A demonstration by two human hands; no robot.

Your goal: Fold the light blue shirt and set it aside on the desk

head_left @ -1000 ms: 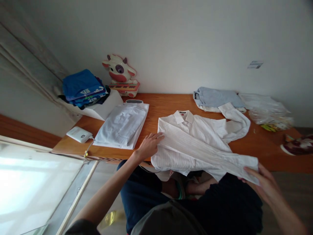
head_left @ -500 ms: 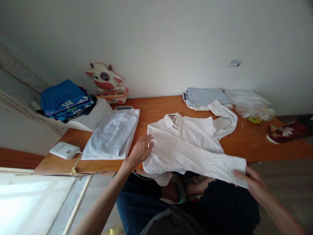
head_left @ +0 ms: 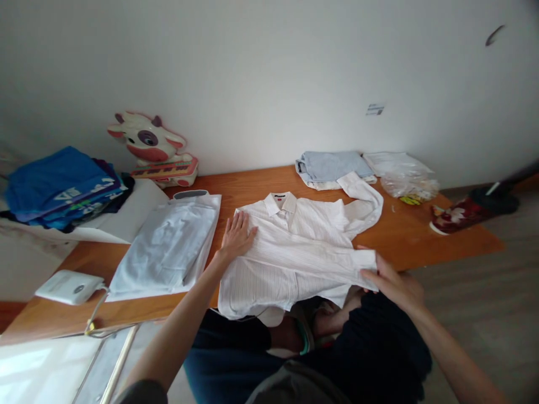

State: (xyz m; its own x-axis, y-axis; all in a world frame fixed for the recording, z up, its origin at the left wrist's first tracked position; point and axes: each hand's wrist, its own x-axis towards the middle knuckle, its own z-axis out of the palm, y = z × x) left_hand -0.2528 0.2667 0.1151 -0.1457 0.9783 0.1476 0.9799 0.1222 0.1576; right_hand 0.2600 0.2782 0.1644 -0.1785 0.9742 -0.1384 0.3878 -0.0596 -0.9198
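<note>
A white striped button-up shirt [head_left: 269, 286] lies spread on the wooden tabletop, its collar toward the wall. One sleeve is folded across the front to the right; the other lies bent at the far right of the shirt. My left hand [head_left: 239, 237] rests flat, fingers stretched, on the shirt's left shoulder, where that sleeve folds over. My right hand [head_left: 391, 283] pinches the cuff of the folded sleeve near the table's front edge, thumb on top and fingers partly hidden beneath. The shirt's hem hangs slightly over the front edge.
Left of the shirt lie folded white clothes [head_left: 168, 247] and a white device [head_left: 71, 286] with a cable. Behind are a cow toy keyboard [head_left: 155, 148] and a blue clothes pile [head_left: 63, 185]. Folded light-blue clothes [head_left: 332, 165], a plastic bag [head_left: 408, 177] and a red tumbler [head_left: 463, 213] stand right.
My right hand has brought the cuff inward and toward the wall, and the sleeve now lies lower on the shirt. My left hand has moved onto the shoulder and flattened. The view has shifted right.
</note>
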